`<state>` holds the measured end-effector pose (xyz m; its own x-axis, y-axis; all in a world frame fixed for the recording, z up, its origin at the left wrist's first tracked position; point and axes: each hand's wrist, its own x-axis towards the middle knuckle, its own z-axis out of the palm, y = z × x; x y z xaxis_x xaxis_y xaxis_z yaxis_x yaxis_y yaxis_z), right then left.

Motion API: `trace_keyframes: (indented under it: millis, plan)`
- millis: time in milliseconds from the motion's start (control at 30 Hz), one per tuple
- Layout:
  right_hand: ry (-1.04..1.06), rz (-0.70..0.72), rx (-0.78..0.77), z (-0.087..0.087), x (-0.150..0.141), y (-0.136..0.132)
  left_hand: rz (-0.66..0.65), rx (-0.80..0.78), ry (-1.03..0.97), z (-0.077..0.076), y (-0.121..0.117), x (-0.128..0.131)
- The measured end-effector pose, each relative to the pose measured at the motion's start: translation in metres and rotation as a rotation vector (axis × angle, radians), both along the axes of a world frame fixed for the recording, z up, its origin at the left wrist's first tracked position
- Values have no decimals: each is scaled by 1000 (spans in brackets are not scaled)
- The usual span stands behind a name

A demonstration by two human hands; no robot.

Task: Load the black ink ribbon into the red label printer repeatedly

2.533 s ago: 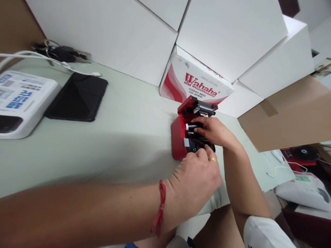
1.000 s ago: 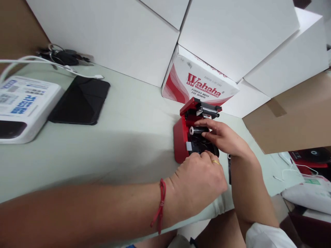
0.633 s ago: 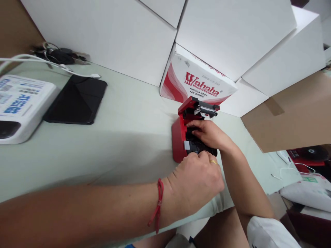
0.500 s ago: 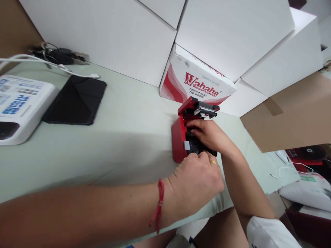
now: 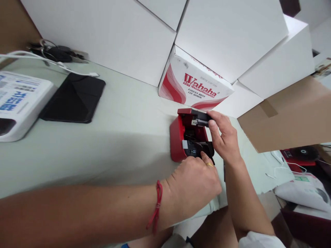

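Observation:
A small red label printer (image 5: pixel 176 141) stands on the table with its hinged lid (image 5: pixel 191 112) raised, showing a black roller and a dark inner compartment. At the lid's right end, my right hand (image 5: pixel 225 137) pinches the edge between thumb and fingers. My left hand (image 5: pixel 193 182), with a red string bracelet and a ring, is closed at the printer's near side. One of its fingers rests on the black inner part (image 5: pixel 204 148) by the opening; the other fingertips are hidden behind the hand.
Behind the printer stands a Wahaha carton (image 5: pixel 195 81) against stacked white boxes (image 5: pixel 111 31). To the left lie a black phone (image 5: pixel 73 98), a white device (image 5: pixel 23 103), keys (image 5: pixel 58 52) and a white cable (image 5: pixel 77 72). A brown cardboard box (image 5: pixel 289 113) is at the right.
My right hand has come up out of the printer's compartment and taken hold of the lid, which is now tilted lower. My left hand has stayed nearly in place.

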<state>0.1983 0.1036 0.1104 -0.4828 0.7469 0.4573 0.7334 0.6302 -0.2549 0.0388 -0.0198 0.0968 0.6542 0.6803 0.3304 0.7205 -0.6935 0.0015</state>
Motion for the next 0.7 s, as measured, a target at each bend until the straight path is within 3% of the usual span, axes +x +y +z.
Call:
trace_keyframes:
  millis: [167, 367, 467, 600, 700]
  plan:
    - [64, 50, -110, -13, 20, -37, 7, 10, -17, -3, 0, 2]
    - [174, 10, -157, -27, 21, -42, 15, -109, -79, 4, 7, -4]
    - [208, -2, -145, -28, 16, -39, 73, -92, -253, 10, 28, -20]
    - [211, -32, -122, -33, 14, -41, 331, -57, -393, 14, 69, -45]
    - [230, -20, -116, -39, 16, -44, 303, -204, -383, 12, 87, -58]
